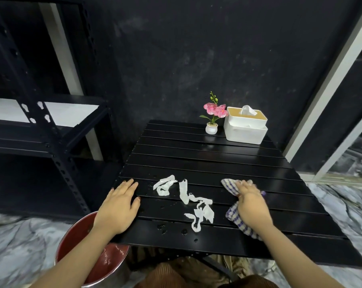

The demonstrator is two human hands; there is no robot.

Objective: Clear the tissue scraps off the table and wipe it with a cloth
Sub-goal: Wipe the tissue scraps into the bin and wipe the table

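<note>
Your left hand (118, 206) is lying flat and spread on the table (207, 161), while your right hand (251, 201) is pressing the cloth (230, 187) down. The scraps (188, 201) are lying uncleared between them, so clearing and wiping both look left to do.
</note>
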